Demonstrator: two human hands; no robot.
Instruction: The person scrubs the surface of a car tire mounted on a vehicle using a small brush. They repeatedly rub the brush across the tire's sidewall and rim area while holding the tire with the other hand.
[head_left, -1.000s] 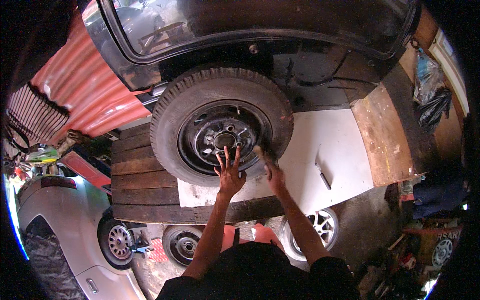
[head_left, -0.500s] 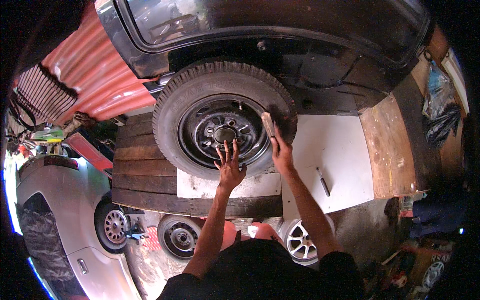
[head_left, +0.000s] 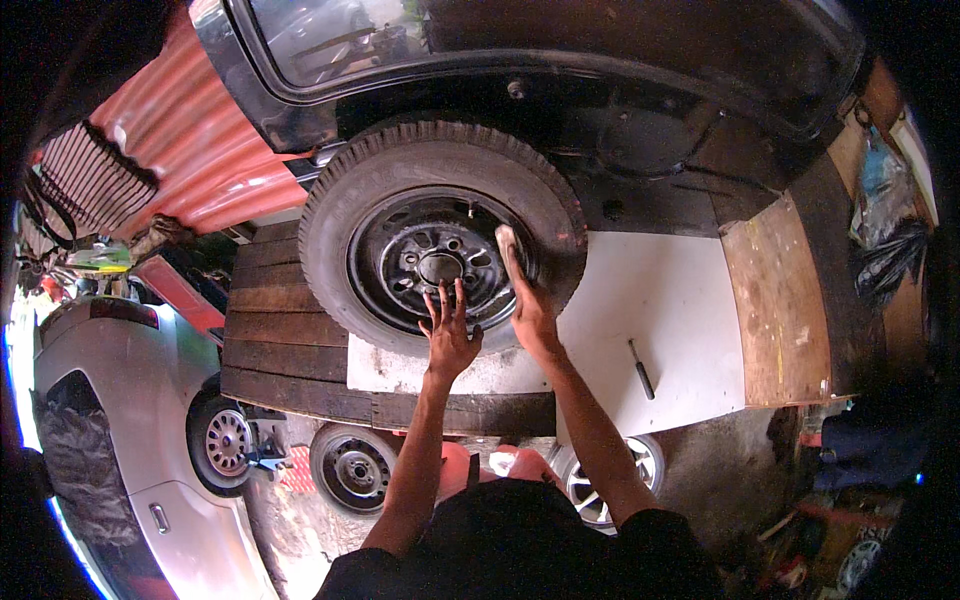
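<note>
A car wheel with a thick treaded tyre (head_left: 330, 235) and a black steel rim (head_left: 375, 275) lies flat in front of me. My left hand (head_left: 450, 340) rests open, its fingers spread and their tips by the round centre cap (head_left: 440, 267). In my right hand (head_left: 530, 310) is a small tan, block-like piece (head_left: 505, 238); its exact kind I cannot make out. The hand presses it against the right side of the rim, where rim meets tyre. The valve stem (head_left: 471, 211) shows at the rim's far side.
A screwdriver-like tool (head_left: 642, 370) with a dark handle lies on the white board (head_left: 660, 300) at right. Wooden planks (head_left: 270, 330) stretch left. Behind the wheel stands a dark vehicle panel (head_left: 600, 120). Loose wheels (head_left: 355, 472) sit below the bench, and a silver car (head_left: 140, 400) stands left.
My right hand has moved left with the tan piece, from over the tyre's sidewall to the rim's edge. My left hand stays spread at the hub. The whole view has shifted slightly.
</note>
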